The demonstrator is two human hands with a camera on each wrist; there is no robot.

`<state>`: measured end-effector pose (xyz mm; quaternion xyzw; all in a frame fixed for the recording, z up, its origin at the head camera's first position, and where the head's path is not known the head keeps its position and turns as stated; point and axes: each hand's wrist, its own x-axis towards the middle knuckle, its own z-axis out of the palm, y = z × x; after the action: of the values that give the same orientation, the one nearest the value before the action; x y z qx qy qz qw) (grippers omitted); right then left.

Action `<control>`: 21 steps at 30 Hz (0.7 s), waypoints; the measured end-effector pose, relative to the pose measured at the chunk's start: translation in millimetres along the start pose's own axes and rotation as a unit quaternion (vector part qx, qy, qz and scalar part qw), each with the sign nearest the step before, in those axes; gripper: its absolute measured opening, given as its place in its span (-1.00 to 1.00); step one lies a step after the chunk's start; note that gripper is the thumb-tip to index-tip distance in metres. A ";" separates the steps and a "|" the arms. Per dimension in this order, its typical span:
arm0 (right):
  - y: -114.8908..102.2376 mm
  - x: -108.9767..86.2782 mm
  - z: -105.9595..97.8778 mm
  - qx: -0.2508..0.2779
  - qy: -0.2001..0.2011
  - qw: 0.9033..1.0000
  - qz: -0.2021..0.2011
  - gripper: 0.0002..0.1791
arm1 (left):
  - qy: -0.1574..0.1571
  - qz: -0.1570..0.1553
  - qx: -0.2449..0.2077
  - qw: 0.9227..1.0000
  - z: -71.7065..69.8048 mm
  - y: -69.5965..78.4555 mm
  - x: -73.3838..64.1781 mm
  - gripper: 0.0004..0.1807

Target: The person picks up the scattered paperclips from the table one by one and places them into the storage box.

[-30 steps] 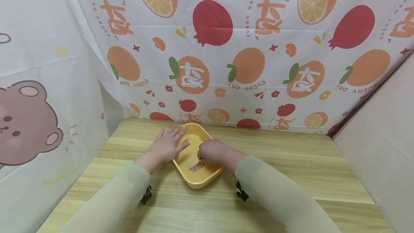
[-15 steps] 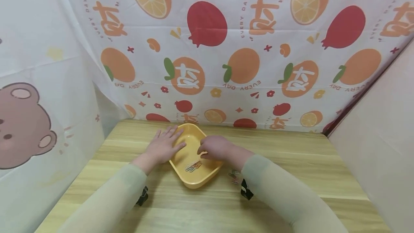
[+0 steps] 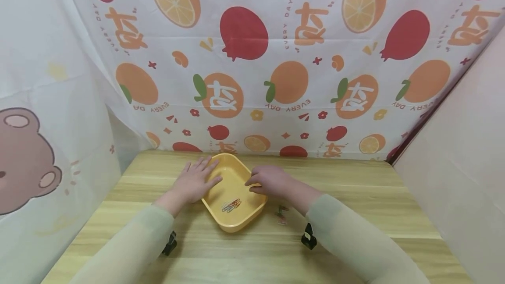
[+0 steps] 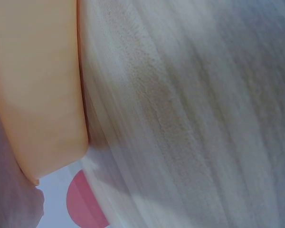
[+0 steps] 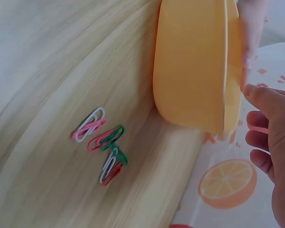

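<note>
A yellow plastic tray (image 3: 225, 219) stands at an angle on the table, with several coloured paper clips (image 3: 231, 205) lying together inside, towards its near end. My left hand (image 3: 193, 183) rests on the tray's left rim, fingers spread and thumb over the inside. My right hand (image 3: 272, 182) hovers at the right rim. Its thumb and index finger stand apart, the other fingers loosely bent, and I see no clip between them. Linked pairs of paper clips (image 5: 104, 141), in pink, white, green and red, lie on the table right of the tray. The left wrist view shows mainly the tray's outer wall (image 4: 40, 95).
The wooden table (image 3: 355, 214) meets a fruit-print cloth (image 3: 244, 113) at the back. A white cloth with a bear print (image 3: 23, 161) hangs at the left, and a pale wall (image 3: 453, 152) stands at the right.
My right hand's thumb and index finger have parted, and the hand has shifted slightly away from the clips in the tray. The clips on the table have come into view. My left hand stays put.
</note>
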<state>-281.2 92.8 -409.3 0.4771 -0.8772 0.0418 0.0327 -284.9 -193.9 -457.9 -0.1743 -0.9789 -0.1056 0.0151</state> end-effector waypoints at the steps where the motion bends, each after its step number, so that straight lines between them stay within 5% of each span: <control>1: 1.2 -3.3 -0.5 0.001 0.010 1.000 -0.001 -0.77 | 0.000 0.000 0.001 1.000 -0.2 0.1 -0.3 -0.17; 12: 15.8 -42.4 6.0 0.036 0.085 0.995 0.038 -0.79 | 0.006 0.001 -0.010 1.000 4.4 -0.2 -3.4 -0.21; 21: 31.3 -77.8 16.4 0.043 0.084 0.993 0.073 -0.77 | 0.023 0.006 -0.013 1.000 2.2 0.9 -4.1 -0.24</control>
<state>-265.6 172.9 -434.5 0.4079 -0.9011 0.1216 0.0824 -280.7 -194.0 -460.1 -0.1783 -0.9757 -0.1225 0.0357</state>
